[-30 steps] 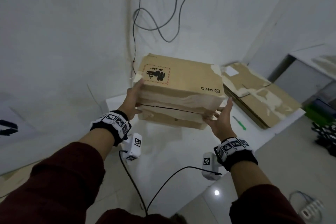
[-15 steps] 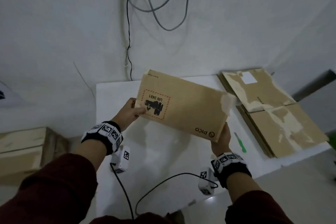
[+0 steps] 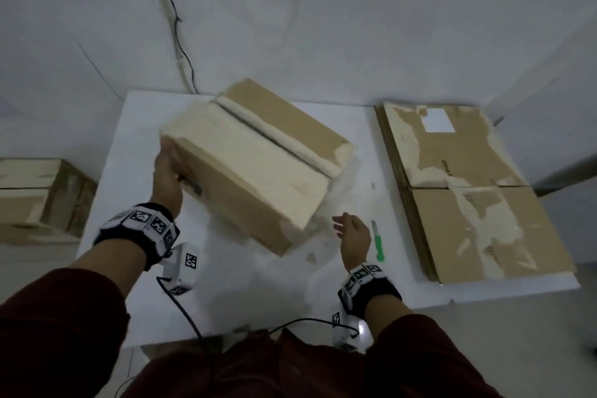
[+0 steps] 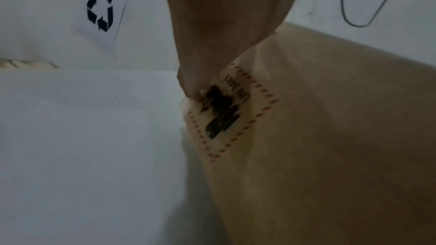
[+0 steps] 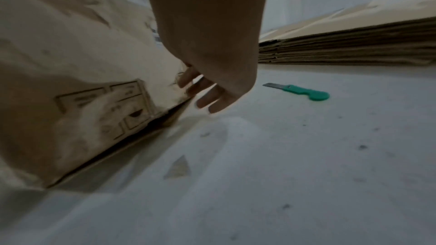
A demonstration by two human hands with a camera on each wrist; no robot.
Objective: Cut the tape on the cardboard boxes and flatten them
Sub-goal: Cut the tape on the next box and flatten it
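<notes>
A brown cardboard box (image 3: 258, 168) sits tilted on the white table (image 3: 245, 294), its taped seam (image 3: 274, 139) facing up. My left hand (image 3: 166, 161) grips the box's left end; in the left wrist view the thumb (image 4: 191, 87) presses on the printed label (image 4: 226, 115) of the box (image 4: 330, 128), and the other fingers are hidden. My right hand (image 3: 342, 224) hovers open just off the box's near right corner, holding nothing; its fingers (image 5: 207, 98) are relaxed beside the box (image 5: 82, 62). A green utility knife (image 3: 378, 242) (image 5: 299, 91) lies right of that hand.
A stack of flattened cardboard (image 3: 468, 191) (image 5: 354, 47) covers the table's right side. Another taped box (image 3: 35, 197) stands off the table at the left. Cables (image 3: 174, 22) hang on the wall behind. A small cardboard scrap (image 5: 179, 168) lies on the table.
The box came down from in front of me and was turned so its taped face is up. My right hand has let go of it; the left still holds it.
</notes>
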